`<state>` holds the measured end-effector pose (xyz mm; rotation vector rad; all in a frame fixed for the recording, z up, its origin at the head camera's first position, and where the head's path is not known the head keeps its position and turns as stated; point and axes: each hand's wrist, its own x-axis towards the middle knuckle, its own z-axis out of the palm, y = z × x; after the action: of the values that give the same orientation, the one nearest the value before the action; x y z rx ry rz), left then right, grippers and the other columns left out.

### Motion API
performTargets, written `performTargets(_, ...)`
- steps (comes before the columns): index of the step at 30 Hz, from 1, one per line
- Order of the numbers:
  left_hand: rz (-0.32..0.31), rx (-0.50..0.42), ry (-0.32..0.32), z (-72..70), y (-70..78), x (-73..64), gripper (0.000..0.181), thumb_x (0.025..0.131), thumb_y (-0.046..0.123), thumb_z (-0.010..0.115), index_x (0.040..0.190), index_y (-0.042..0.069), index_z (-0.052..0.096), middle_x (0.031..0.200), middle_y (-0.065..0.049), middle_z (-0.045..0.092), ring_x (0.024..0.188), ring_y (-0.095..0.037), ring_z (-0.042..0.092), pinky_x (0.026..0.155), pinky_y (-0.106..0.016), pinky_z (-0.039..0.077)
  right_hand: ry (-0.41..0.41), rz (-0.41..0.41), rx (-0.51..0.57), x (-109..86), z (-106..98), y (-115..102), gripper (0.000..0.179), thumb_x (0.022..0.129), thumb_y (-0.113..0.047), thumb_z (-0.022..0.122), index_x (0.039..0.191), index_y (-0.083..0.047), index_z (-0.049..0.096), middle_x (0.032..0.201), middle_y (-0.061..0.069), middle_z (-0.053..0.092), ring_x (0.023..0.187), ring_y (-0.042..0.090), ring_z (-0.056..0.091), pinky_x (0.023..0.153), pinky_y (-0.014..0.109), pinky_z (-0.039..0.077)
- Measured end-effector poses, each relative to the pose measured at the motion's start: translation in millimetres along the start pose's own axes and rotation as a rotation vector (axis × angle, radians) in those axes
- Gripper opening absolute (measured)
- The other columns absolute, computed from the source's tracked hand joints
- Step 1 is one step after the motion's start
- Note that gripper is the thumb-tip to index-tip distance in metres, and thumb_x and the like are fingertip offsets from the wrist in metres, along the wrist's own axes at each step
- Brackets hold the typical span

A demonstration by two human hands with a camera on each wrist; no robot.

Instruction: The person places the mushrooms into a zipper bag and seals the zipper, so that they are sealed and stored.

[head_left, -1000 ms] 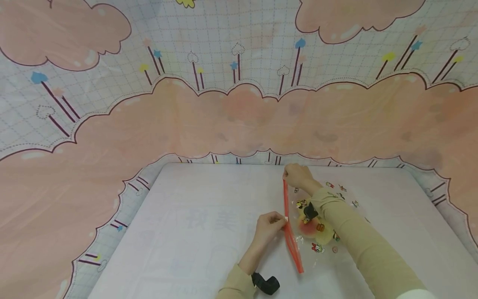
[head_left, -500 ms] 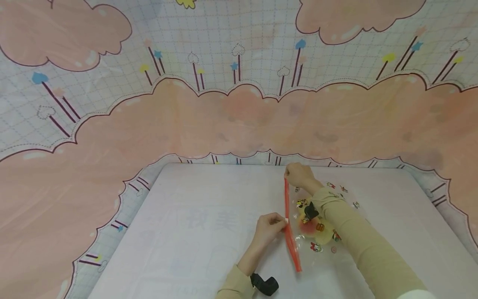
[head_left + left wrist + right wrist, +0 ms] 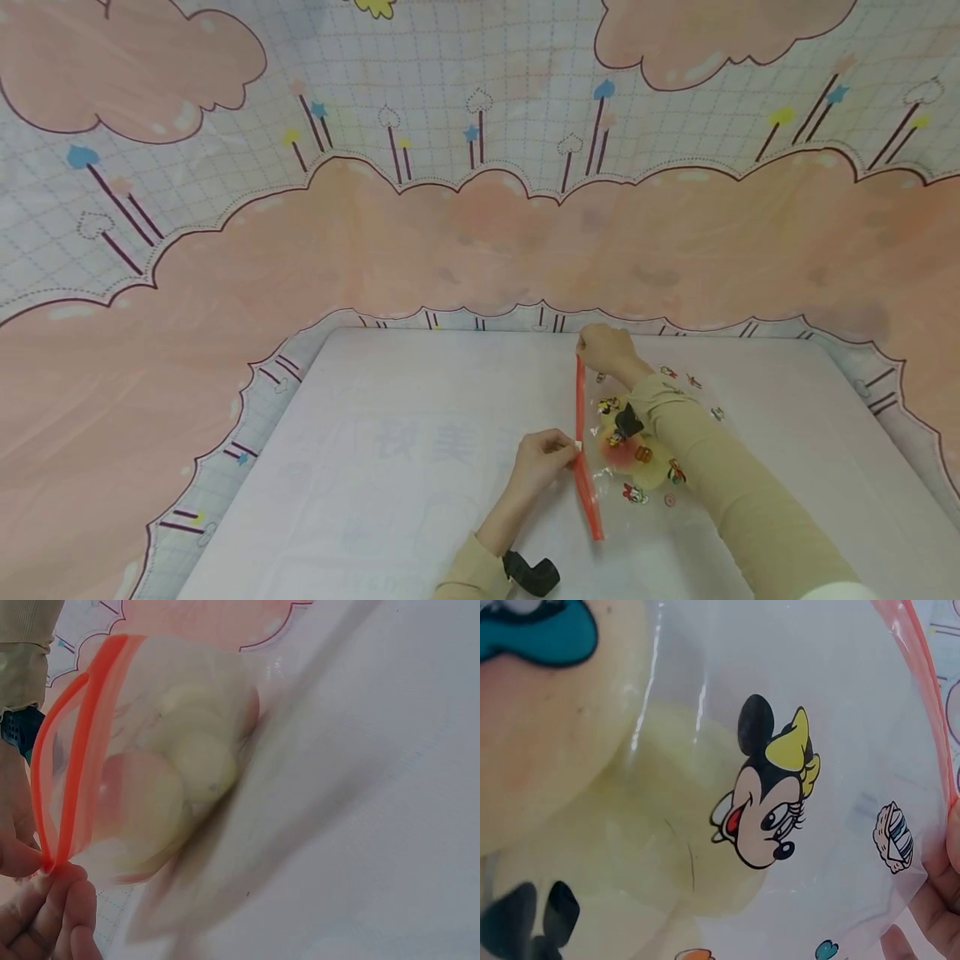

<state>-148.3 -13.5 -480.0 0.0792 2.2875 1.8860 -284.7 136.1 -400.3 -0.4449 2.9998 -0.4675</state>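
A clear zip bag [image 3: 635, 493] with cartoon prints and a red-orange zip strip [image 3: 589, 500] lies on the white table. Several round fruits [image 3: 142, 795], pale yellow and reddish, fill part of it. At about mid-strip, thumb and fingers of my left hand [image 3: 542, 458] pinch the white slider [image 3: 577, 446]. My right hand [image 3: 606, 348] grips the far end of the strip, its fingertips partly hidden. Beyond the slider, towards the near end, the strip's two edges stand apart; in the left wrist view they form a gap. A mouse print [image 3: 769, 787] fills the right wrist view.
The white table [image 3: 390, 500] extends on both sides of the bag. Behind it hangs a pink cloud-patterned cloth [image 3: 450, 242]. A black wrist camera [image 3: 532, 573] sits at my left wrist, another black device [image 3: 627, 421] at the right.
The right hand and the strip's far end have shifted slightly to the right. The near end has swung a little left and away from me. My left hand and the slider have barely moved.
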Motion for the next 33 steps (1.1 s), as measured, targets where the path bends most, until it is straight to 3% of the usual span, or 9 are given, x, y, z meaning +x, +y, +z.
performTargets(3,0.006,0.002,-0.007,-0.8,1.8,-0.8,0.015,0.084,0.003,0.062,0.084,-0.010,0.068,0.081,-0.030,0.067,0.064,-0.011,0.059,0.058,-0.025,0.047,0.014,-0.005,-0.010,0.6,-1,1,0.033,0.086,-0.005,0.046,0.055,-0.016,0.038,0.055,-0.003,0.039,0.055,0.013,0.038,0.064,0.036,0.037)
performTargets(8,0.014,0.002,-0.016,-1.9,-0.4,-2.6,0.014,0.084,0.007,0.064,0.085,-0.006,0.070,0.079,-0.025,0.069,0.064,-0.009,0.061,0.060,-0.026,0.051,0.020,0.010,-0.015,0.5,-2,2,0.036,0.082,-0.002,0.045,0.052,-0.017,0.032,0.053,-0.004,0.032,0.053,0.013,0.032,0.062,0.034,0.034)
performTargets(17,0.011,0.000,-0.028,-2.5,-6.1,-4.9,0.014,0.083,0.009,0.065,0.083,-0.004,0.070,0.073,-0.015,0.069,0.060,-0.005,0.057,0.058,-0.023,0.050,0.024,0.030,-0.019,2.2,-1,0,0.034,0.082,-0.003,0.046,0.053,-0.017,0.033,0.053,-0.003,0.034,0.054,0.014,0.034,0.066,0.036,0.035)
performTargets(27,0.001,-0.004,-0.031,-1.5,-5.4,-7.8,0.014,0.084,0.010,0.066,0.083,-0.002,0.070,0.073,-0.014,0.069,0.061,-0.005,0.057,0.057,-0.024,0.048,0.032,0.049,-0.045,0.6,-3,-1,0.034,0.084,-0.004,0.045,0.054,-0.016,0.034,0.055,-0.002,0.038,0.058,0.016,0.038,0.074,0.045,0.041)
performTargets(33,-0.011,0.014,-0.030,-1.1,-5.7,-10.9,0.013,0.083,0.010,0.065,0.082,-0.002,0.070,0.072,-0.014,0.069,0.061,-0.005,0.056,0.056,-0.020,0.045,0.030,0.041,-0.037,1.4,-1,2,0.035,0.083,-0.003,0.044,0.053,-0.017,0.033,0.052,-0.003,0.034,0.055,0.014,0.034,0.071,0.043,0.040)
